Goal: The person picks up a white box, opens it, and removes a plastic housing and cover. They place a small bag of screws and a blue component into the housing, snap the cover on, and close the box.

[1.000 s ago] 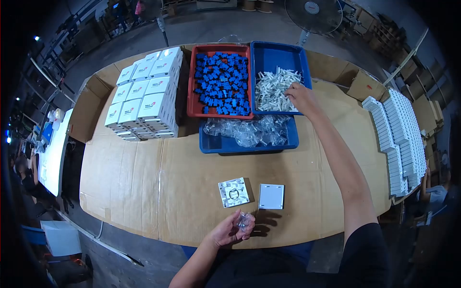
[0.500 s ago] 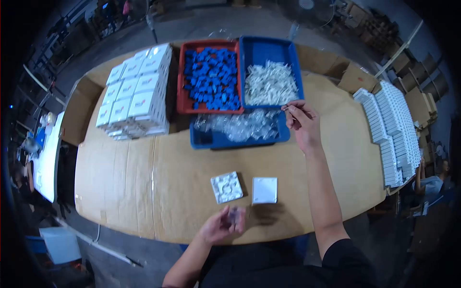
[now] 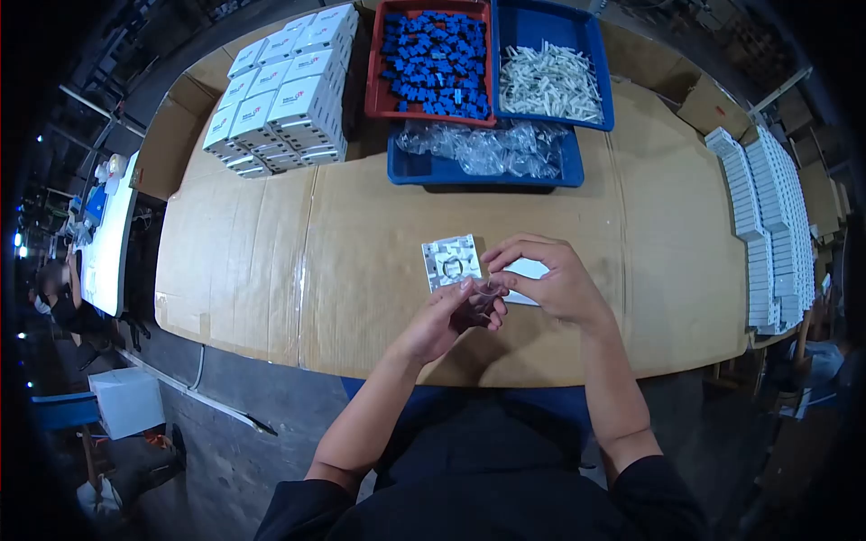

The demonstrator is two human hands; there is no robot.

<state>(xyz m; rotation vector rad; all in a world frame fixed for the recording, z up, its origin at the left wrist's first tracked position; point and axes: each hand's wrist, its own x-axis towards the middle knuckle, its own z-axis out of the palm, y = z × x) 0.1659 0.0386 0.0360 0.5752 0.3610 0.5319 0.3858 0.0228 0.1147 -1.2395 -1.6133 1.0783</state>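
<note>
Cardboard-covered table (image 3: pixel 361 234) below me, I bring both hands together at its near edge, left hand (image 3: pixel 444 317) and right hand (image 3: pixel 550 281) pinching 1 small clear plastic bag (image 3: pixel 483 293) beside the white faceplate (image 3: pixel 450 261), apparently mid-bagging; next calls for steady fingertips.

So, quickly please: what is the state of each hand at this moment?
Left hand: closed, pinching a small clear plastic bag.
Right hand: closed, fingers on the same bag; what else it holds cannot be told.
</note>
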